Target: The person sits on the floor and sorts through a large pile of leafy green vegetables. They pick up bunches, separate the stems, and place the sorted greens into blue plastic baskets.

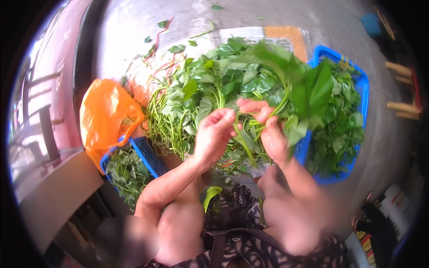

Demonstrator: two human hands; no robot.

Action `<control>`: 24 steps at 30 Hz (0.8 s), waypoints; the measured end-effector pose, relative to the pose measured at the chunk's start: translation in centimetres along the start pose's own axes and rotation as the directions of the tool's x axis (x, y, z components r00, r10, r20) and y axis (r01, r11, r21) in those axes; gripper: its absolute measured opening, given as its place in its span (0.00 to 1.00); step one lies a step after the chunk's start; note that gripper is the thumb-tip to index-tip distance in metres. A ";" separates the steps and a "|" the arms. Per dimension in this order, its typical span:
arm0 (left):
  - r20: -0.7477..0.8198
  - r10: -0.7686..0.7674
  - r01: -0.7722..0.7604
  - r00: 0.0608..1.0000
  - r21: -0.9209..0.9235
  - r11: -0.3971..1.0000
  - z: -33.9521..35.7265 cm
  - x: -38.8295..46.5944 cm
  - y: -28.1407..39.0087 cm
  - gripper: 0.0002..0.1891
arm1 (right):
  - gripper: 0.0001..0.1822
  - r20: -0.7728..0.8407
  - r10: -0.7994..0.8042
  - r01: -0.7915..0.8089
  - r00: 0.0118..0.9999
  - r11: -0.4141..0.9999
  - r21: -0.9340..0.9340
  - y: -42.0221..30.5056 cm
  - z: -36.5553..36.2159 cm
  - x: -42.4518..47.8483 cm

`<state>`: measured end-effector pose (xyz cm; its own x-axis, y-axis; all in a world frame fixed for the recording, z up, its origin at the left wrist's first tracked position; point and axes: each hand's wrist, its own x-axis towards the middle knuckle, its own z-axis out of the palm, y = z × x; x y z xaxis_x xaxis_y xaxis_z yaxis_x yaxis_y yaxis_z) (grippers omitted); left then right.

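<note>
My right hand [275, 140] grips a small bunch of leafy green stems [285, 98], whose broad leaves [315, 90] fan out up and to the right, partly blurred. Close beside it, my left hand [214, 134] has its thumb and fingers pinched around a thin green stem [246, 145] that hangs downward at a slant. Beneath both hands spreads a large heap of leafy greens [204, 80], with long pale-green stalks [167, 117] bundled on its left side.
On the right stands a blue plastic basket [366, 97] filled with greens. A smaller blue basket [147, 155], also holding leaves, sits at left beside an orange plastic bag [107, 110]. Loose leaves [177, 49] and red ties [162, 33] lie on the concrete floor [335, 30]. Wooden stool legs [400, 107] show far right.
</note>
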<state>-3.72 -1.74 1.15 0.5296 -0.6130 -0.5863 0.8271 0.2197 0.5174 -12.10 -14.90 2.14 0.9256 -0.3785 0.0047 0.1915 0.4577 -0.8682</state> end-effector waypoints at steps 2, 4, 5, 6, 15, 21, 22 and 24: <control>0.034 -0.088 0.091 0.996 -0.121 0.988 0.0 -0.2 -0.8 0.09 | 0.17 -0.053 0.142 -0.132 0.988 0.977 0.165 0.7 0.4 0.5; -0.035 -0.049 0.045 0.998 -0.115 0.992 -1.7 0.1 -1.2 0.08 | 0.16 -0.122 0.281 -0.225 0.952 0.913 0.341 0.9 1.3 0.7; -0.067 -0.010 0.002 0.998 -0.113 0.994 -3.0 0.4 -1.2 0.07 | 0.16 -0.149 0.295 -0.241 0.944 0.922 0.302 0.8 1.7 0.5; -0.064 0.006 -0.005 0.998 0.016 1.000 -1.9 -0.2 -0.7 0.05 | 0.16 -0.136 0.349 -0.293 0.927 0.902 0.317 0.2 1.4 -0.1; -0.316 0.327 -0.354 0.891 -0.029 0.935 -3.0 1.1 6.0 0.02 | 0.12 -0.137 0.460 -0.411 0.877 0.868 0.278 -5.3 0.6 -3.8; 0.291 0.723 -0.148 0.626 0.955 -0.256 -9.5 -1.6 12.4 0.13 | 0.15 -0.600 -0.225 -0.369 0.768 0.611 -0.701 -11.4 -15.2 -3.9; 0.415 0.676 -0.182 0.609 0.903 -0.390 -10.0 -0.8 11.7 0.14 | 0.17 -0.560 -0.299 -0.545 0.773 0.139 -0.827 -11.9 -18.8 -4.4; 0.158 0.401 -0.215 0.902 0.971 0.102 -6.6 0.5 7.7 0.11 | 0.22 -0.627 -0.165 -0.603 0.761 -0.535 -0.592 -13.7 -23.4 -6.7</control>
<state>4.15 4.62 0.68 0.7799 -0.5849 -0.2230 -0.2128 -0.5829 0.7842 -28.59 -37.46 2.36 0.4684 -0.8681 -0.1645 -0.8539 -0.4926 0.1681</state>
